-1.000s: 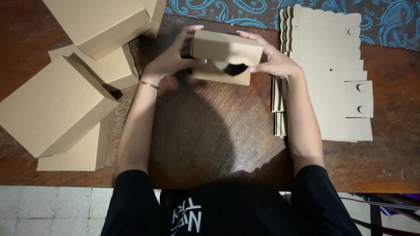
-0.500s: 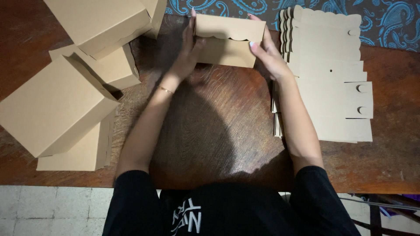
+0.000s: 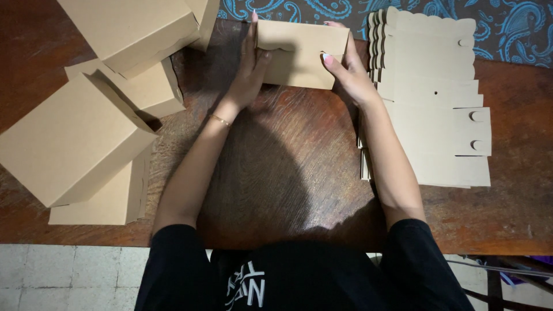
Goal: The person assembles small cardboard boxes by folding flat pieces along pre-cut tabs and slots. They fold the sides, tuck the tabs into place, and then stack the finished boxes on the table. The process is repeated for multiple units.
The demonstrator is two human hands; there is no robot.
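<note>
Your left hand (image 3: 249, 69) lies flat and open against the left end of the kraft box (image 3: 302, 55), fingers straight and pointing away from you, pressing rather than clenching. Your right hand (image 3: 348, 72) cups the right end: the thumb rests on the top panel and the other fingers wrap round the far side, so it grips the box lightly.

A second ago you held that box up in the air, tilted, with both hands curled around it and a dark opening showing underneath. Now it sits down on the wooden table (image 3: 288, 173) at the far middle, squared up, with its scalloped flap lying across the top. I judge that the box is being pressed into its closed shape, so the folding of this one looks close to finished.

Outward from there, the stack of flat blanks (image 3: 429, 103) lies to the right, just beside your right forearm, and the finished boxes (image 3: 80, 135) are piled at the left, overlapping one another.

You cannot see whether the flap tabs are tucked in: your palms cover both ends. The fingertips of your right hand are hidden behind the box. The farthest boxes on the left are cut off by the picture's top edge.
</note>
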